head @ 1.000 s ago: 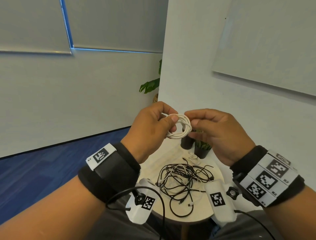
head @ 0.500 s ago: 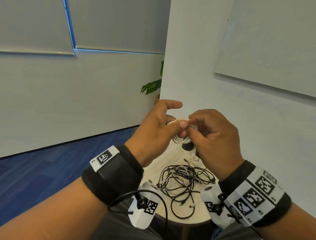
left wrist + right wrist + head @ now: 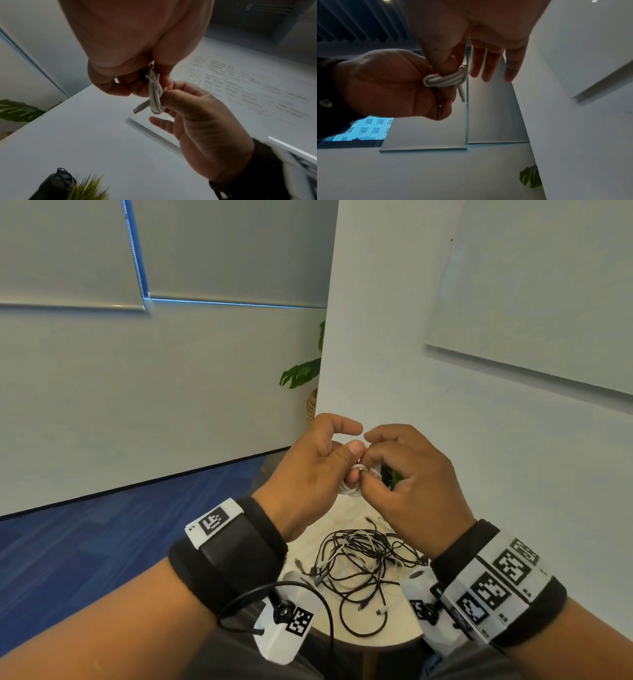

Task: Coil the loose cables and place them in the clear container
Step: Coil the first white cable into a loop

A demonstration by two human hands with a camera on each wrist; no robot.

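A white cable [image 3: 354,486], wound into a tight bundle, is held up between both hands above the table. My left hand [image 3: 349,445] grips one end of the bundle [image 3: 445,79] with curled fingers and thumb. My right hand [image 3: 368,460] pinches the other end [image 3: 155,94] between thumb and forefinger, its other fingers [image 3: 488,63] straight. The cable's plug [image 3: 139,108] sticks out free. A tangle of black and white cables [image 3: 366,559] lies on the small round table [image 3: 342,515] below. No clear container is in view.
A small potted plant [image 3: 85,189] and a black pot [image 3: 51,185] stand at the table's far side. A white wall with a whiteboard [image 3: 531,302] is close on the right. A leafy plant [image 3: 301,374] stands behind the wall's corner, and blue floor [image 3: 102,542] lies to the left.
The white cable was an open ring between the hands; now it is squeezed into a narrow bundle. The hands have closed in together and the right fingers have worked round it.
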